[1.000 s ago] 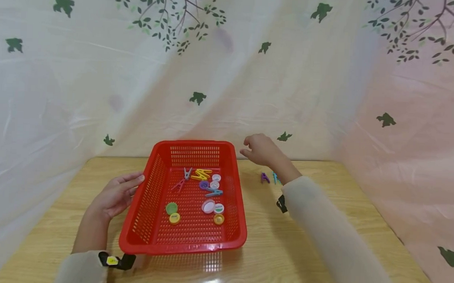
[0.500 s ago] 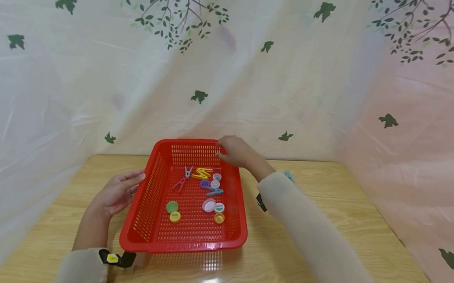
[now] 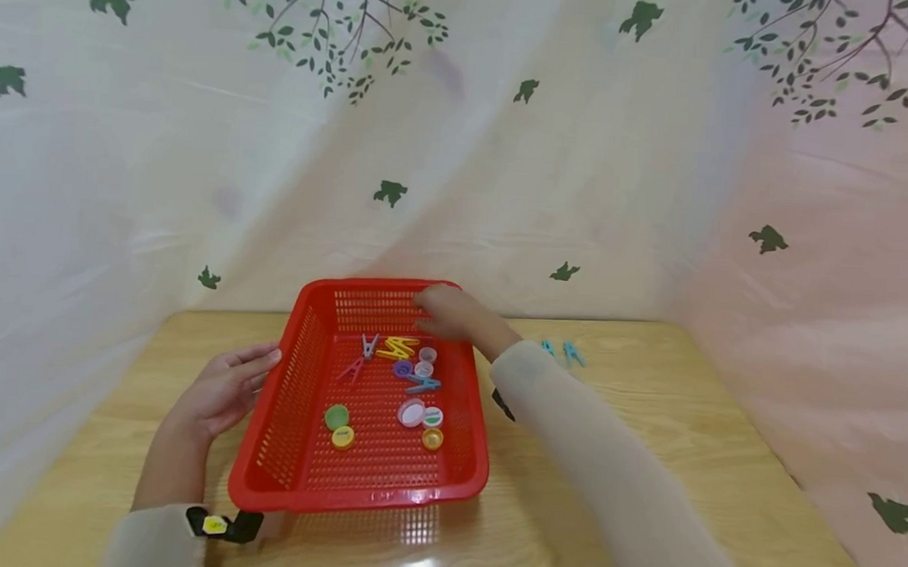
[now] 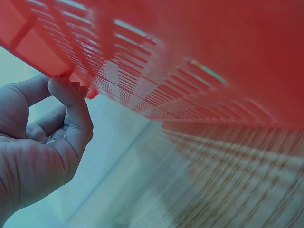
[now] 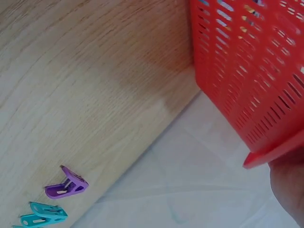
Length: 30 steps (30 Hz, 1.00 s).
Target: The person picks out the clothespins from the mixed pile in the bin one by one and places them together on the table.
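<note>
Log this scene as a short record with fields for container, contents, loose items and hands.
Container: red basket
Surface: wooden table
Pegs in basket: yellow pegs, pink peg, grey peg, blue peg
Caps in basket: green cap, yellow cap, orange cap, purple cap, pale caps
Loose on table: purple peg, light blue pegs
Left hand: holds the basket's left rim
Right hand: at the far right corner; grip unclear

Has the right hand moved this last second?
Yes: the right hand moved left, away from the leaf print above its sleeve, and now reaches over the basket.
</note>
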Motion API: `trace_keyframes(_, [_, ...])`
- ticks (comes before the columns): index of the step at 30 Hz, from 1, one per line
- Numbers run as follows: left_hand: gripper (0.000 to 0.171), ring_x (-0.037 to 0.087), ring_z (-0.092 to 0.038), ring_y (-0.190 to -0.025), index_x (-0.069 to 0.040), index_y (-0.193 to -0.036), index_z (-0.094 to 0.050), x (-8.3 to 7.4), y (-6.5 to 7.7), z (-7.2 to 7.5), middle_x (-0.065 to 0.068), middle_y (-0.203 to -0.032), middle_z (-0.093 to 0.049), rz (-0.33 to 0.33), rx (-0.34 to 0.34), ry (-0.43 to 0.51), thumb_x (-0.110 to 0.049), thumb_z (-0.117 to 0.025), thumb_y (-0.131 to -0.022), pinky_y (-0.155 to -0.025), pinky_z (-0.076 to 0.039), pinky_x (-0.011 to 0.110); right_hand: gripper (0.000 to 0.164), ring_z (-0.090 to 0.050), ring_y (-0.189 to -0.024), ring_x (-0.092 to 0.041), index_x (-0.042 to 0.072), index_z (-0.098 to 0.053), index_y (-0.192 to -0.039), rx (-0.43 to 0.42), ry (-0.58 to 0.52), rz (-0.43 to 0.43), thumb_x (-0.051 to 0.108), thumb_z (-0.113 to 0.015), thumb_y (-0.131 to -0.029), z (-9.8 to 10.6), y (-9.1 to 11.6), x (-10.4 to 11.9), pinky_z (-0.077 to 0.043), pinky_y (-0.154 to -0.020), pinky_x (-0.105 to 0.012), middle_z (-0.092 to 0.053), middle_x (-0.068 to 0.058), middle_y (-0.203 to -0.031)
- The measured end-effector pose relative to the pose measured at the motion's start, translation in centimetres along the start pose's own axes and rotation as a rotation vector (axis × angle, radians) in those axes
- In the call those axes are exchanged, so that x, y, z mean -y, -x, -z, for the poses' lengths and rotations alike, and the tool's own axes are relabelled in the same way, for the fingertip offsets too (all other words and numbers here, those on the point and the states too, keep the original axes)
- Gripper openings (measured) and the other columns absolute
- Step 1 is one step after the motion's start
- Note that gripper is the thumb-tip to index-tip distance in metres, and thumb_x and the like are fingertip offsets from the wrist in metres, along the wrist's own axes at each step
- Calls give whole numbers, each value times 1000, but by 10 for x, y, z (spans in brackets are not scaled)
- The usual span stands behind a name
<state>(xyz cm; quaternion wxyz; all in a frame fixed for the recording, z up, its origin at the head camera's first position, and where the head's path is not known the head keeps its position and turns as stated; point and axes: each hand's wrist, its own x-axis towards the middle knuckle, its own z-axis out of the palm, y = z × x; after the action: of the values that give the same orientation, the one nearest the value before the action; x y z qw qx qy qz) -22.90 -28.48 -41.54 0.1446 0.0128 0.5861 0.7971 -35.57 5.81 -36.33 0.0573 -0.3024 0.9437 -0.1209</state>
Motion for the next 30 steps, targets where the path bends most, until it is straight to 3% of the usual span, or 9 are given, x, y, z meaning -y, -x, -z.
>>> trace_keyframes(6, [23,15,-73,-100,-16,-124,-72,-1,7,5,1,-114,-75,16,-11,-13,-18,-59,-105,-89,-60,37,41,-67,-95,-13,14,-66,-131,53,8,10,29,-77,-93,-8,-7,6,-62,-86,-35,-69,2,-118])
trace_keyframes(14, [25,16,-73,-102,-15,-126,-71,-2,3,2,2,-116,-75,16,-8,0,-19,-60,-105,-90,-60,38,41,-65,-97,-14,16,-68,-128,86,127,29,34,-78,-92,-10,-14,8,-59,-94,-36,-69,1,-117])
trace_keyframes(23, [29,17,-73,-103,-15,-130,-68,-4,-1,1,2,-117,-75,17,-32,-41,-22,-64,-103,-90,-60,38,45,-66,-90,-13,18,-69,-127,130,100,-15,39,-81,-88,-10,-24,7,-61,-87,-37,-68,4,-110])
trace_keyframes(30, [26,16,-73,-100,-13,-128,-70,-3,2,0,3,-116,-75,7,-34,-20,-20,-64,-103,-89,-60,37,43,-67,-88,-14,20,-70,-123,220,124,-21,41,-81,-88,-11,-24,10,-62,-85,-37,-69,4,-106])
